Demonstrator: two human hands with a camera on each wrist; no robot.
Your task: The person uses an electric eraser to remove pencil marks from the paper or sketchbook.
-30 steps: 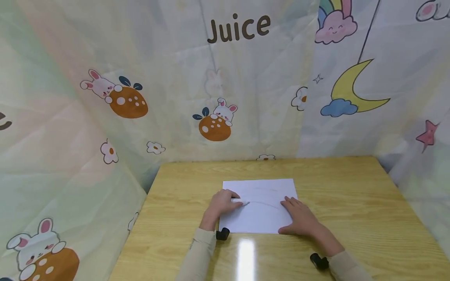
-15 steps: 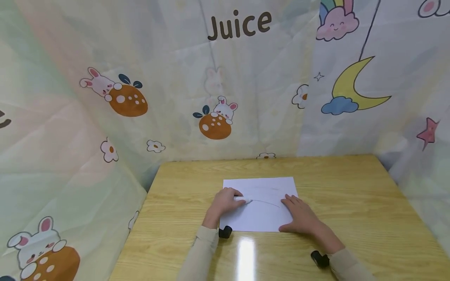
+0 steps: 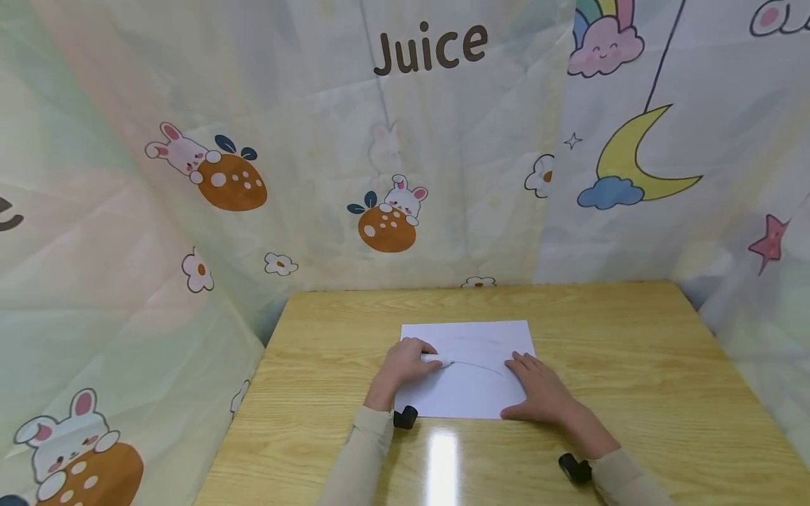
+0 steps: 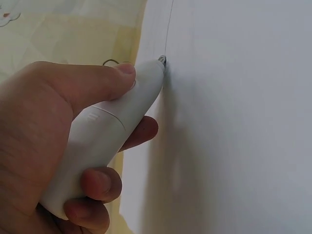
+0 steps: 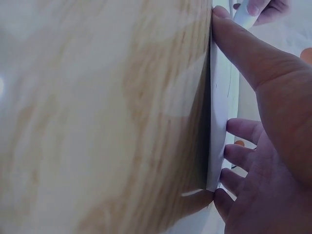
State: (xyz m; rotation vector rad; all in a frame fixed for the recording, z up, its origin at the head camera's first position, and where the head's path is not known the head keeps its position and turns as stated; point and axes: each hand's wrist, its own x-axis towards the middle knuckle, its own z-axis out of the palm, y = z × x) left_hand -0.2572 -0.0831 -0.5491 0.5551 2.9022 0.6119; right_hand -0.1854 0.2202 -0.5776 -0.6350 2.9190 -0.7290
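Note:
A white sheet of paper [image 3: 465,397] lies on the wooden table, with a thin dark curved line [image 3: 479,366] across its middle. My left hand [image 3: 403,363] grips a thick white pen-like tool [image 4: 100,136], thumb along its top and fingers curled beneath. In the left wrist view, the tool's small metal tip [image 4: 162,60] is at the end of the line. Spread out over the sheet's right side is my right hand [image 3: 547,393]; its fingertips and thumb rest at the paper's edges, seen in the right wrist view beside the sheet [image 5: 219,112].
The wooden table [image 3: 633,365] extends around the sheet, with a bright light reflection in front of it. A printed fabric backdrop [image 3: 468,140] hangs behind and at both sides. Black camera mounts [image 3: 574,469] sit at both wrists.
My left hand has shifted slightly right with the tool, its tip moving a short way along the line. My right hand and the paper stay in place.

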